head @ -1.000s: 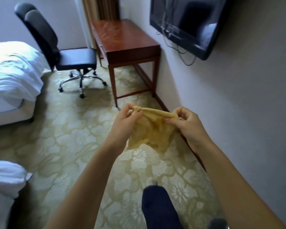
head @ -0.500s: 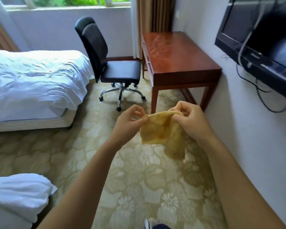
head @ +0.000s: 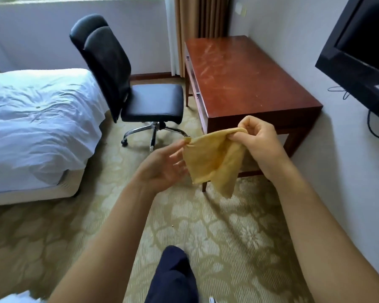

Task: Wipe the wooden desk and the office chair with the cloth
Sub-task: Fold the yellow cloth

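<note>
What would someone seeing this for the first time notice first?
The yellow cloth hangs in mid-frame: the right hand grips one top corner, the left hand holds the other. Behind it, a reddish wooden desk with a streaky top stands against the right wall, with a black office chair just to its left. A white bed fills the left side.

The chair (head: pixel 151 101) stands just left of the desk (head: pixel 249 79), the bed (head: pixel 35 119) farther left, the television (head: pixel 363 47) to its right, the cloth (head: pixel 212 158) before it.
</note>
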`<state>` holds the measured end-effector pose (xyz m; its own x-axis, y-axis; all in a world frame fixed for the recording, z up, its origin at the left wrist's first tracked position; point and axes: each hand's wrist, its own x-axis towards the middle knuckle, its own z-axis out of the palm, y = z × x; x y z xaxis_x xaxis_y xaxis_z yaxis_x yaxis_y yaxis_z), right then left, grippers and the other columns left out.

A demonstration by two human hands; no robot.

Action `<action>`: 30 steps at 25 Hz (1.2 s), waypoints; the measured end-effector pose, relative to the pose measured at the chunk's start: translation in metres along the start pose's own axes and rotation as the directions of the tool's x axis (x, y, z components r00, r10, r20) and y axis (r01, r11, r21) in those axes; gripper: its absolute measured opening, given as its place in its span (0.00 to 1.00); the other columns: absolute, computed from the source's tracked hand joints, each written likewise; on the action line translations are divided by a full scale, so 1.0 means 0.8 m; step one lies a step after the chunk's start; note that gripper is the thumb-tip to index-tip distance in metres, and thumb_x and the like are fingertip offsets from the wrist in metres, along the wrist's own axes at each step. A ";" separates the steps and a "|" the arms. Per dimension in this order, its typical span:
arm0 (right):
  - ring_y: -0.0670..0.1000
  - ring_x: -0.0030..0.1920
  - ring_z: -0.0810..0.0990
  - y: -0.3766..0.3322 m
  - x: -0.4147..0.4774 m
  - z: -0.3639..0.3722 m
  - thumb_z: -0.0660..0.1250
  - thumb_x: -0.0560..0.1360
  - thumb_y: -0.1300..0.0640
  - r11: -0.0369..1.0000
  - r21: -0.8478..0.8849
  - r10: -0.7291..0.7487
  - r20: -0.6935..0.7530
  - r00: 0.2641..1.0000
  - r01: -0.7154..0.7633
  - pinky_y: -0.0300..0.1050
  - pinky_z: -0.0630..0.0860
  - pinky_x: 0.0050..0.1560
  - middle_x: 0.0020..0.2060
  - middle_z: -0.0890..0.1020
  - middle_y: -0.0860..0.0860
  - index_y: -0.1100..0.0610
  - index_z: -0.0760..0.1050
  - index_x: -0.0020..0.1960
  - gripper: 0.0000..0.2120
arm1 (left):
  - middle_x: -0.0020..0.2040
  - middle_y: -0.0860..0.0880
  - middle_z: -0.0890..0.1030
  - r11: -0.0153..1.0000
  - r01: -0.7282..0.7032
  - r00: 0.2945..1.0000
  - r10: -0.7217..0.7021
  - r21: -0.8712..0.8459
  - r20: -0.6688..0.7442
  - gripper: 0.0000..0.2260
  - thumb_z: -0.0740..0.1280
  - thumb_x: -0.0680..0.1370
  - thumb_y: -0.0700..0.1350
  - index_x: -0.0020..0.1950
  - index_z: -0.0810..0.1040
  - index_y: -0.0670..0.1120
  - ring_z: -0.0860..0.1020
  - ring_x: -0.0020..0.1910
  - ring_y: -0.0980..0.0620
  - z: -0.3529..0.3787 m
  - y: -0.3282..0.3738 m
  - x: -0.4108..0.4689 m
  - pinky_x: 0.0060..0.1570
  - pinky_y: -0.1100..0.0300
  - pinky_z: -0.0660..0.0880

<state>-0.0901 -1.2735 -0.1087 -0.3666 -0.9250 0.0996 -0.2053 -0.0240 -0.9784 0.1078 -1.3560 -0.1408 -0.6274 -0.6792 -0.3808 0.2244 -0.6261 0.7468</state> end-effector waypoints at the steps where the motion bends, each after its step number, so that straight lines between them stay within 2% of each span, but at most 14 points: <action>1: 0.48 0.33 0.72 0.010 0.038 -0.003 0.68 0.73 0.62 0.999 0.028 0.023 -0.005 1.000 -0.023 0.42 0.71 0.33 0.29 0.73 0.49 0.54 0.68 0.35 0.12 | 0.40 0.51 0.82 0.999 -0.020 1.000 0.020 -0.032 -0.004 0.06 0.71 0.66 0.45 0.40 0.85 0.47 0.81 0.39 0.53 -0.002 0.021 0.043 0.38 0.59 0.78; 3: 0.46 0.32 0.72 0.021 0.096 -0.006 0.67 0.73 0.64 0.990 0.118 0.071 0.037 0.997 -0.075 0.38 0.71 0.33 0.30 0.72 0.49 0.54 0.66 0.35 0.13 | 0.47 0.50 0.83 0.994 -0.089 0.996 0.090 -0.062 0.011 0.08 0.68 0.69 0.45 0.45 0.84 0.46 0.81 0.46 0.53 0.000 0.057 0.112 0.48 0.57 0.78; 5: 0.46 0.34 0.73 0.033 0.158 -0.014 0.69 0.71 0.64 0.965 0.227 0.114 0.076 0.991 -0.129 0.38 0.72 0.35 0.31 0.73 0.49 0.55 0.66 0.36 0.12 | 0.57 0.47 0.81 0.989 -0.148 0.987 0.149 -0.021 0.058 0.10 0.65 0.73 0.46 0.52 0.79 0.45 0.79 0.55 0.50 0.008 0.092 0.187 0.59 0.52 0.72; 6: 0.46 0.35 0.74 0.038 0.184 -0.019 0.69 0.69 0.62 0.946 0.291 0.121 0.087 0.989 -0.142 0.37 0.72 0.35 0.32 0.74 0.50 0.56 0.66 0.37 0.12 | 0.58 0.46 0.81 0.979 -0.199 0.977 0.195 0.040 0.081 0.07 0.63 0.76 0.46 0.51 0.76 0.46 0.78 0.57 0.49 0.015 0.104 0.221 0.59 0.51 0.71; 8: 0.45 0.34 0.75 0.049 0.230 -0.030 0.69 0.68 0.60 0.892 0.424 0.130 0.093 0.987 -0.157 0.35 0.73 0.35 0.31 0.75 0.49 0.55 0.66 0.37 0.11 | 0.50 0.51 0.82 0.932 -0.290 0.957 0.281 0.216 0.072 0.04 0.60 0.80 0.46 0.47 0.72 0.49 0.78 0.50 0.50 0.031 0.121 0.280 0.48 0.54 0.73; 12: 0.46 0.38 0.78 0.095 0.323 -0.063 0.68 0.71 0.58 0.833 0.545 0.168 -0.076 0.983 -0.100 0.38 0.77 0.40 0.34 0.77 0.48 0.54 0.65 0.38 0.11 | 0.41 0.54 0.77 0.809 -0.362 0.905 0.424 0.464 -0.031 0.04 0.63 0.80 0.50 0.46 0.72 0.53 0.72 0.41 0.57 0.063 0.140 0.400 0.42 0.58 0.67; 14: 0.48 0.40 0.77 0.118 0.363 -0.081 0.69 0.71 0.55 0.889 0.449 0.168 -0.135 0.977 -0.091 0.40 0.77 0.43 0.36 0.76 0.51 0.54 0.66 0.39 0.12 | 0.37 0.53 0.75 0.732 -0.432 0.851 0.524 0.527 -0.029 0.04 0.63 0.80 0.48 0.45 0.71 0.53 0.70 0.34 0.63 0.078 0.144 0.449 0.37 0.66 0.67; 16: 0.51 0.40 0.75 0.144 0.418 -0.105 0.69 0.73 0.52 0.971 0.200 0.164 -0.171 0.971 -0.129 0.47 0.74 0.43 0.37 0.74 0.54 0.54 0.67 0.39 0.12 | 0.33 0.53 0.71 0.633 -0.491 0.771 0.636 0.599 -0.040 0.04 0.62 0.81 0.46 0.46 0.69 0.51 0.67 0.28 0.63 0.096 0.148 0.506 0.30 0.70 0.64; 19: 0.52 0.35 0.72 0.170 0.498 -0.134 0.68 0.75 0.50 0.982 -0.144 0.098 -0.155 0.983 -0.121 0.52 0.72 0.37 0.34 0.73 0.53 0.54 0.67 0.39 0.13 | 0.26 0.57 0.67 0.482 -0.456 0.680 0.731 0.748 -0.056 0.03 0.58 0.82 0.47 0.48 0.67 0.50 0.64 0.25 0.59 0.113 0.161 0.581 0.27 0.64 0.61; 21: 0.49 0.36 0.75 0.178 0.553 -0.160 0.70 0.73 0.47 0.962 -0.245 0.117 -0.016 0.993 -0.117 0.49 0.74 0.39 0.35 0.77 0.48 0.51 0.70 0.42 0.11 | 0.21 0.56 0.66 0.423 -0.388 0.674 0.736 0.818 -0.061 0.03 0.58 0.82 0.47 0.48 0.67 0.51 0.63 0.23 0.57 0.125 0.178 0.628 0.26 0.60 0.60; 23: 0.45 0.40 0.79 0.186 0.604 -0.188 0.72 0.69 0.47 0.911 -0.392 0.212 0.188 0.959 -0.125 0.39 0.76 0.42 0.38 0.81 0.44 0.47 0.74 0.47 0.10 | 0.21 0.55 0.64 0.431 -0.358 0.698 0.713 0.828 -0.069 0.03 0.60 0.81 0.46 0.48 0.68 0.50 0.62 0.23 0.57 0.138 0.196 0.667 0.26 0.60 0.60; 25: 0.45 0.38 0.77 0.198 0.644 -0.205 0.72 0.69 0.51 0.841 -0.531 0.287 0.282 0.915 -0.100 0.30 0.72 0.35 0.36 0.81 0.44 0.49 0.77 0.45 0.07 | 0.22 0.56 0.64 0.457 -0.386 0.731 0.681 0.802 -0.036 0.03 0.61 0.81 0.45 0.48 0.69 0.49 0.61 0.23 0.58 0.147 0.209 0.692 0.23 0.64 0.60; 27: 0.49 0.34 0.73 0.215 0.681 -0.211 0.68 0.72 0.52 0.783 -0.606 0.343 0.239 0.909 -0.136 0.33 0.66 0.26 0.31 0.78 0.48 0.55 0.76 0.36 0.09 | 0.23 0.57 0.67 0.423 -0.421 0.729 0.685 0.803 0.021 0.02 0.60 0.81 0.44 0.48 0.68 0.50 0.63 0.23 0.58 0.156 0.216 0.712 0.25 0.67 0.61; 30: 0.54 0.37 0.75 0.240 0.710 -0.197 0.62 0.76 0.50 0.703 -0.644 0.417 0.031 0.908 -0.302 0.42 0.69 0.34 0.31 0.77 0.50 0.53 0.72 0.30 0.17 | 0.29 0.57 0.72 0.287 -0.461 0.697 0.703 0.840 0.143 0.02 0.58 0.79 0.49 0.47 0.67 0.55 0.68 0.28 0.58 0.158 0.208 0.725 0.29 0.65 0.65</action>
<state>-0.4811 -1.7440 -0.2115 -0.3909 -0.8617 -0.3235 -0.6179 0.5062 -0.6017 -0.3132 -1.8054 -0.1686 -0.3855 -0.8588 0.3375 -0.2727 0.4555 0.8475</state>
